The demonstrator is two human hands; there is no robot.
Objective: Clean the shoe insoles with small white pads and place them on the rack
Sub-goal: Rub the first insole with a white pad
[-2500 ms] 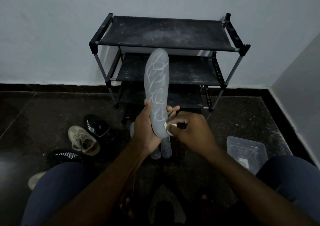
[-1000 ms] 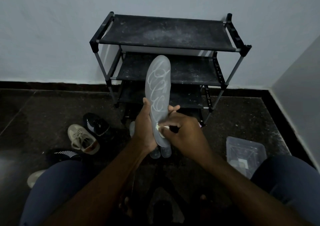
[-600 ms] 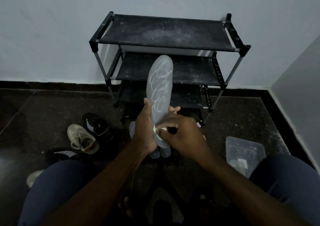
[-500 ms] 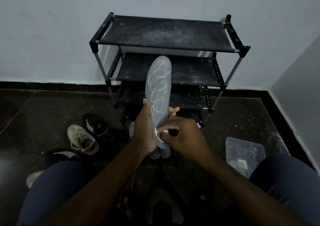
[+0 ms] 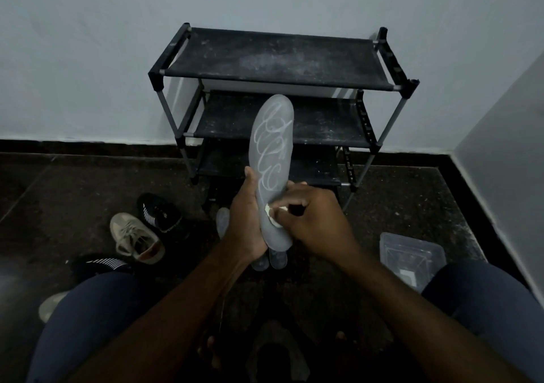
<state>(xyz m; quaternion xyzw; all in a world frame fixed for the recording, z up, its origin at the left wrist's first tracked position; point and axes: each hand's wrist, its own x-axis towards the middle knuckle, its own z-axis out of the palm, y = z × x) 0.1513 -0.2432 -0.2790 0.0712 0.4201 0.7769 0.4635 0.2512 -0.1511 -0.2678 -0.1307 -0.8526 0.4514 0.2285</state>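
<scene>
My left hand [image 5: 245, 221] grips a grey insole [image 5: 272, 147] with pale looping lines, held upright with its toe end in front of the black shoe rack [image 5: 273, 59]. Pinched in the fingers of my right hand [image 5: 318, 223] is a small white pad [image 5: 272, 213], pressed against the insole's lower part near the heel. Other pale insoles [image 5: 275, 260] lie on the floor just below my hands, partly hidden by them.
A beige sneaker [image 5: 135, 237] and black sneakers [image 5: 160, 213] lie on the dark floor at left. A clear plastic container [image 5: 410, 257] sits on the floor at right by my knee. White walls close in behind and to the right.
My right hand with the pad has shifted left across the insole's lower part. The insole has sunk slightly lower in my left hand and tilted a little.
</scene>
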